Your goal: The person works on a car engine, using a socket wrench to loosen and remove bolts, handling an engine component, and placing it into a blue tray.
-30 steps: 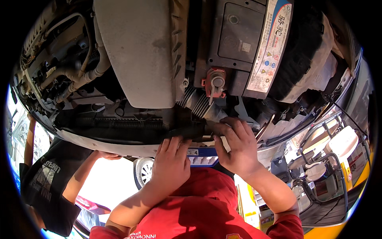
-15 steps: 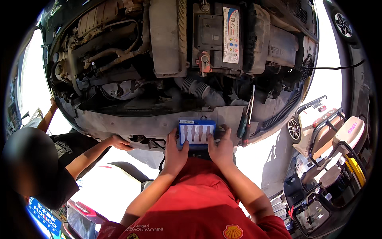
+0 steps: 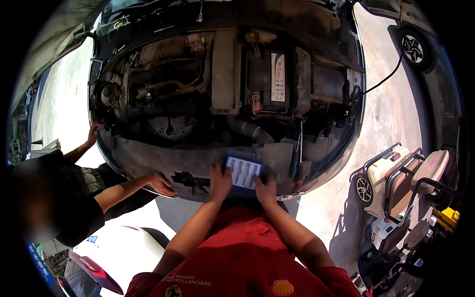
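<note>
A small blue box (image 3: pixel 258 170) with a white insert lies at the front edge of the car's engine bay, slightly tilted. Its insert has several long, bulb-shaped recesses; whether anything lies in them I cannot tell. My left hand (image 3: pixel 220 184) grips the box's left side, thumb on the rim. On its lower right side, my right hand (image 3: pixel 266 191) holds it with the thumb on top. To the right, long-handled tools, one with a green handle (image 3: pixel 294 167) and one with a red handle (image 3: pixel 299 185), lean at the bay's edge.
The open engine bay holds a black battery (image 3: pixel 260 81) and a ribbed air hose (image 3: pixel 247 128). At the left, a co-worker's hand (image 3: pixel 159 184) rests on the front bumper, the other hand (image 3: pixel 94 132) on the car's side. A beige cart-like vehicle (image 3: pixel 391 173) stands at the right.
The view has shifted, showing more of the engine bay. The box has turned clockwise, its right side now lower. Both my hands still hold it.
</note>
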The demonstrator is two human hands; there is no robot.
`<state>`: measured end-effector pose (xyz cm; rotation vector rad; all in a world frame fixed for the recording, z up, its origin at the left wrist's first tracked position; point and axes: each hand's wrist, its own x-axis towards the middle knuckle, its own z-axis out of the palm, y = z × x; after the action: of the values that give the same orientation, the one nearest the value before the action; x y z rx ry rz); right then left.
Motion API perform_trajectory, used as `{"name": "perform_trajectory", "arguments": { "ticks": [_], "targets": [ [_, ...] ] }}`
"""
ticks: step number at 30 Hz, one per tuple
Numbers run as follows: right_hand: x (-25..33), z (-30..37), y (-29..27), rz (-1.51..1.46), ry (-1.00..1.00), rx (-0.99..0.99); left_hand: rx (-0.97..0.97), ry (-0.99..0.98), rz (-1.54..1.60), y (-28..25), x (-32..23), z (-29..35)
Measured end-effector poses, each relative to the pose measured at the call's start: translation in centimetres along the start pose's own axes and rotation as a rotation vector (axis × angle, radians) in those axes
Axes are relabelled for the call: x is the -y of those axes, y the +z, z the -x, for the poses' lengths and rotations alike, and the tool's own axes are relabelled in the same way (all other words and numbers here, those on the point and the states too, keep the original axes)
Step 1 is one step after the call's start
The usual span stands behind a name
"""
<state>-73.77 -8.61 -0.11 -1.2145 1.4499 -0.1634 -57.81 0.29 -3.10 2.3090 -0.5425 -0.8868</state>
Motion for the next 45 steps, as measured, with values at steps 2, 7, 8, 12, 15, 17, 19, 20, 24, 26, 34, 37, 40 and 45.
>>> {"name": "perform_trajectory", "arguments": {
  "ticks": [2, 7, 8, 12, 15, 17, 19, 20, 24, 26, 34, 37, 40, 45],
  "targets": [
    [0.2, 0.2, 0.3, 0.141, -0.106, -0.080, -0.056, 0.029, -0.042, 0.6, -0.4, 0.4],
    [-2.1, -0.3, 2.6, 0.209, -0.283, -0.262, -0.028, -0.165, 0.066, 0.9, -4.1, 1.7],
    [-2.1, -1.0, 2.8, 0.179, -0.273, -0.274, -0.027, -0.178, 0.050, 1.6, -4.1, 1.4],
    [1.2, 0.0, 2.2, 0.136, -0.111, -0.198, -0.030, -0.198, 0.118, 1.7, -5.2, 2.0],
    [3.9, 1.0, 0.5, 0.373, -0.295, -0.197, -0.073, -0.215, 0.204, 1.8, -5.3, 2.0],
    [4.3, 1.2, 0.1, 0.493, -0.403, -0.216, -0.120, -0.169, 0.170, 1.9, -4.7, 2.2],
    [3.4, 0.7, 0.4, 0.526, -0.519, -0.279, -0.176, -0.039, 0.016, 2.8, -3.0, 2.1],
    [3.1, 0.4, 0.8, 0.465, -0.456, -0.246, -0.160, -0.076, 0.076, 2.6, -3.5, 2.1],
    [3.8, -0.3, 1.4, 0.301, -0.279, -0.087, -0.118, -0.224, 0.212, 1.4, -5.9, 2.3],
    [5.3, -0.1, 0.9, 0.409, -0.355, -0.094, -0.152, -0.253, 0.254, 1.4, -5.3, 2.0],
    [5.8, -3.0, 0.1, 0.493, -0.338, -0.123, -0.061, -0.453, 0.426, 2.4, -5.1, 2.0],
    [3.6, -4.6, 0.8, 0.338, -0.191, -0.089, -0.077, -0.474, 0.459, 2.4, -5.7, 1.7],
    [3.9, -4.7, 1.4, 0.078, -0.028, -0.003, -0.026, -0.432, 0.696, 1.1, -5.4, 1.5],
    [2.9, -6.8, 0.6, -0.171, 0.156, 0.242, 0.052, -0.367, 0.882, -0.4, -4.8, 1.8]
  ]
}}
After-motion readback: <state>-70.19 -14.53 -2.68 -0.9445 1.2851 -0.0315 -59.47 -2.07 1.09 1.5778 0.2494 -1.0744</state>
